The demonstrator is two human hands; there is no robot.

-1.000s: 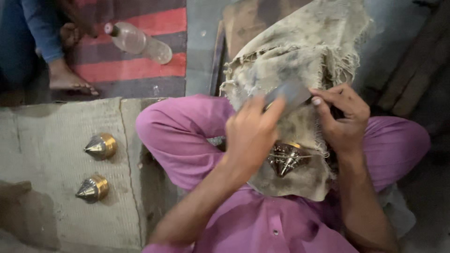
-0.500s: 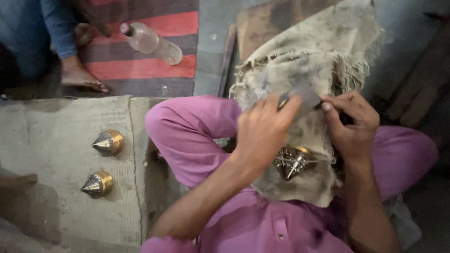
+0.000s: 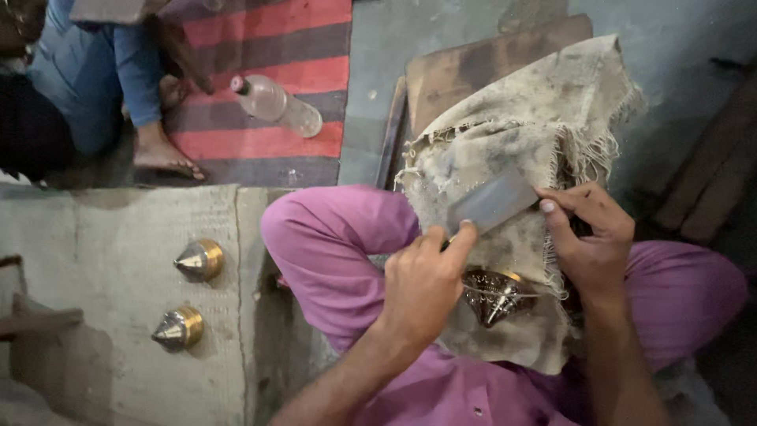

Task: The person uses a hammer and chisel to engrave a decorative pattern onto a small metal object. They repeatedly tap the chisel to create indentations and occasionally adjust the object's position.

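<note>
Head view: left hand (image 3: 422,288) and right hand (image 3: 591,244) gripping flat file (image 3: 493,203) ends, level left-right, just beyond brass cone (image 3: 495,293).

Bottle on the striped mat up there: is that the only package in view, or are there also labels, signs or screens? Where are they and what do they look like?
Plastic bottle: lies on its side on the red and grey striped mat, near another person's bare foot; clear, cylindrical, pale pink cap, no label visible.
Labels, signs, screens: none in view.
</note>
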